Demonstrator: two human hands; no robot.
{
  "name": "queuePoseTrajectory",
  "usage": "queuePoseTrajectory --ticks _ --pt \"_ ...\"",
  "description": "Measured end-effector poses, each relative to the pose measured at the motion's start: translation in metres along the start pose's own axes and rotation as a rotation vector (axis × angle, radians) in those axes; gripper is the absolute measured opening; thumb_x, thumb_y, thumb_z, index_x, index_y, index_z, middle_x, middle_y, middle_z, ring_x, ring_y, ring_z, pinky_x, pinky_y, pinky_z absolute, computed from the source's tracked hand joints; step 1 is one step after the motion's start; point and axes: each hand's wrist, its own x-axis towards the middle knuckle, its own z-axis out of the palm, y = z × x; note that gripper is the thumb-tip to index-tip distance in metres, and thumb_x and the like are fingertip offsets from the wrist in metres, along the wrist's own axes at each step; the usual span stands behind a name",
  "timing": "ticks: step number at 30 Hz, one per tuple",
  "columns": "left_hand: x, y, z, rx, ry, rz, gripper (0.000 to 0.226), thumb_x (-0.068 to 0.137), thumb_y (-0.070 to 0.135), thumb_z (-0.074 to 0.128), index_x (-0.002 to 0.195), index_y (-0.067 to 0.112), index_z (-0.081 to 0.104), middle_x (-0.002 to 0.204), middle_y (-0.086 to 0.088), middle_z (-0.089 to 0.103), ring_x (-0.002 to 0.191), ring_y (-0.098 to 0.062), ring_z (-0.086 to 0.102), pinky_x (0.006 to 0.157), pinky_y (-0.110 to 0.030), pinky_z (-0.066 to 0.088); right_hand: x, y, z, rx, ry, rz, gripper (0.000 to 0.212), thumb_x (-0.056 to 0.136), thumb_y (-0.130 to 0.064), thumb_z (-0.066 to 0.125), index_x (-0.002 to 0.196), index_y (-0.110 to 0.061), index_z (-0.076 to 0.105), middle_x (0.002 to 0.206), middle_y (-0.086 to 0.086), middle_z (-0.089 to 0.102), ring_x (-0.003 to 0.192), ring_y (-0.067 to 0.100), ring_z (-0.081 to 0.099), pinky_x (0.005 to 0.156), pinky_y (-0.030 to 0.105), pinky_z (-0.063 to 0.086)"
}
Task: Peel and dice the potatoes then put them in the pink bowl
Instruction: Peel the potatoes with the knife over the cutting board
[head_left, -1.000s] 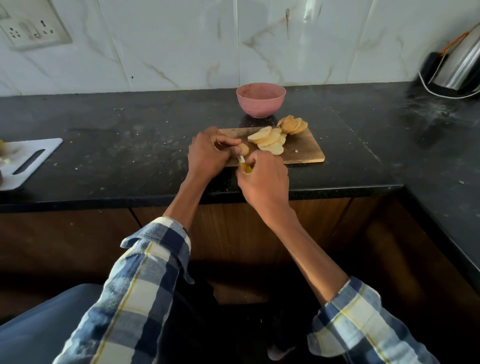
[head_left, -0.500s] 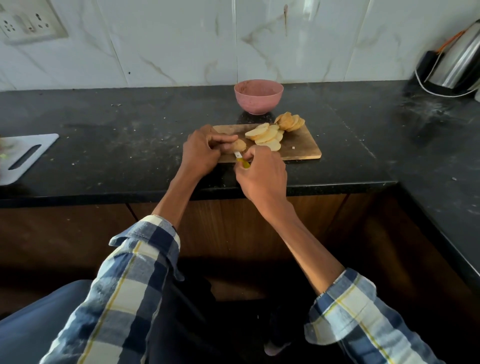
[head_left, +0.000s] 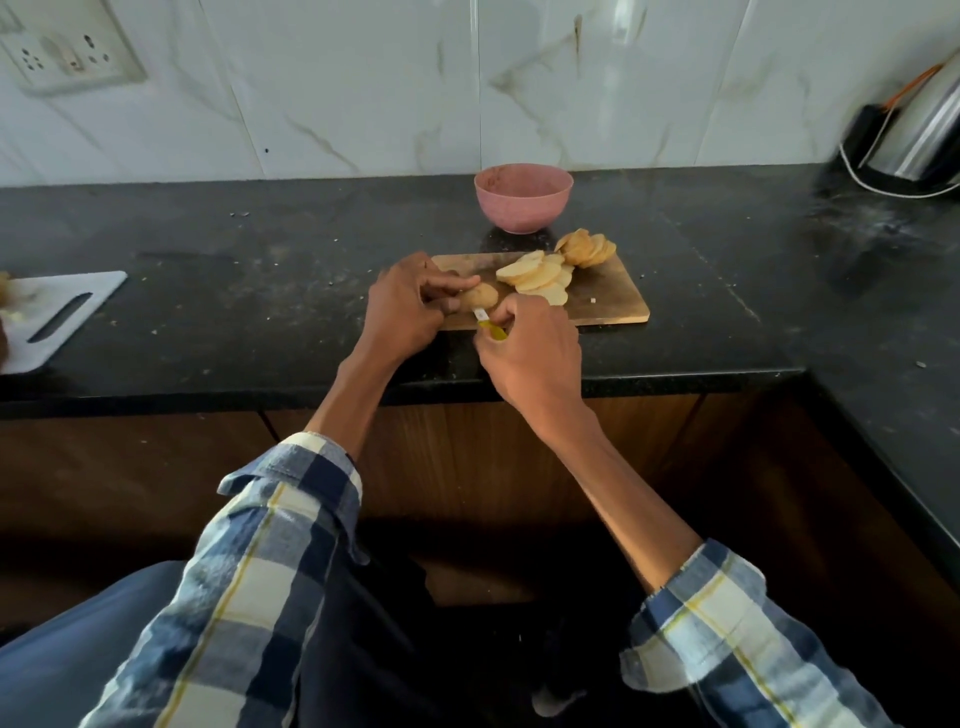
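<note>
While the left hand (head_left: 402, 306) pins the last potato piece (head_left: 480, 296) near the front-left corner of the wooden cutting board (head_left: 608, 301), fingers curled over its top, the right hand (head_left: 530, 353) pinches a small knife (head_left: 488, 323) by its yellow-green handle just behind it. The pale blade points away from the person and up-left into the near side of the piece, so the piece lies directly ahead of the knife grip, touching or nearly touching the tip; exact contact is too small to tell. The piece's long axis runs roughly left to right along the board's front edge, across the blade line. Both hands are right at it; the left is on it, the right just beside.

Potato slices (head_left: 537, 275) lie overlapped mid-board, flat pale-yellow rounds with a moist cut look; a second fanned stack (head_left: 584, 248), browner at the edges, sits at the back-right corner. Judged: slicing is nearly done, dicing not started, nothing visible inside the pink bowl (head_left: 523, 197), which stands on the black counter (head_left: 260, 291) just behind the board's back edge. The bowl is matte, round and deep. The counter is dark speckled stone, dusted with crumbs. The board is a flat rectangle with smooth grain.
</note>
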Motion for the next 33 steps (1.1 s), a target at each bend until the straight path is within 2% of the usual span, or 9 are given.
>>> queuePoseTrajectory --ticks 5,9,13,19,22,24,28,30,33 --pt "-0.001 0.003 -0.002 0.018 0.007 0.002 0.032 0.091 0.005 0.077 0.112 0.029 0.081 0.093 0.019 0.063 0.088 0.003 0.060 0.078 -0.008 0.045 0.009 -0.007 0.002 0.003 -0.021 -0.010 0.019 0.090 -0.034 0.075 0.103 -0.021 0.071 0.092 -0.004 0.069 0.089 0.015 0.064 0.071 0.036 0.056" --pt "-0.003 0.005 0.000 0.022 0.022 -0.017 0.030 0.090 0.003 0.076 0.111 0.025 0.082 0.091 0.020 0.061 0.088 0.001 0.060 0.073 -0.002 0.043 0.003 0.003 -0.002 0.048 -0.026 -0.018 0.018 0.088 -0.036 0.077 0.099 -0.023 0.073 0.086 -0.008 0.069 0.080 0.010 0.065 0.067 0.035 0.057" --pt "-0.002 0.005 -0.001 0.035 0.007 0.004 0.032 0.091 0.006 0.078 0.113 0.029 0.081 0.097 0.014 0.063 0.085 0.006 0.057 0.075 -0.004 0.041 0.009 -0.003 -0.001 0.052 -0.015 -0.016 0.018 0.087 -0.035 0.078 0.099 -0.022 0.073 0.088 -0.007 0.070 0.082 0.011 0.066 0.070 0.037 0.059" --pt "-0.004 0.007 0.001 0.050 0.032 -0.003 0.029 0.091 0.003 0.075 0.110 0.023 0.082 0.094 0.016 0.062 0.091 -0.007 0.061 0.079 -0.016 0.048 0.003 0.002 -0.002 0.065 -0.027 -0.019 0.020 0.087 -0.036 0.078 0.101 -0.022 0.074 0.087 -0.010 0.070 0.080 0.008 0.066 0.069 0.032 0.058" --pt "-0.005 0.008 0.002 0.058 0.044 0.012 0.029 0.091 0.006 0.077 0.111 0.027 0.082 0.100 0.005 0.064 0.090 -0.012 0.060 0.081 -0.024 0.051 0.006 0.001 -0.001 0.076 -0.021 -0.012 0.018 0.087 -0.036 0.078 0.098 -0.022 0.074 0.085 -0.010 0.069 0.079 0.008 0.065 0.067 0.032 0.057" --pt "-0.005 0.009 0.002 0.069 0.054 0.010 0.026 0.090 0.010 0.078 0.110 0.027 0.082 0.098 0.005 0.065 0.089 -0.010 0.062 0.079 -0.020 0.049 0.008 -0.005 0.001 0.069 -0.016 -0.019 0.018 0.087 -0.036 0.077 0.098 -0.022 0.073 0.086 -0.009 0.069 0.081 0.009 0.064 0.068 0.033 0.057" --pt "-0.006 0.014 -0.001 0.099 0.073 -0.027 0.018 0.090 0.011 0.079 0.106 0.020 0.081 0.083 0.023 0.059 0.078 0.007 0.059 0.071 -0.004 0.044 0.007 -0.005 0.001 0.059 -0.030 -0.036 0.017 0.088 -0.035 0.077 0.097 -0.022 0.073 0.085 -0.009 0.069 0.080 0.009 0.064 0.068 0.032 0.056" --pt "-0.006 0.014 -0.002 0.113 0.065 -0.027 0.023 0.090 0.009 0.079 0.107 0.023 0.082 0.084 0.023 0.057 0.078 0.004 0.058 0.069 0.001 0.038 0.004 -0.001 -0.002 0.073 -0.035 -0.031 0.017 0.087 -0.036 0.078 0.097 -0.022 0.074 0.083 -0.010 0.069 0.076 0.007 0.065 0.066 0.032 0.057" --pt "-0.003 0.012 -0.006 0.128 0.024 -0.020 0.028 0.089 0.006 0.078 0.110 0.025 0.082 0.088 0.020 0.059 0.080 0.001 0.059 0.065 -0.003 0.038 0.005 0.000 -0.002 0.082 -0.024 -0.035 0.017 0.087 -0.035 0.078 0.096 -0.022 0.075 0.084 -0.010 0.070 0.077 0.007 0.065 0.068 0.034 0.058"
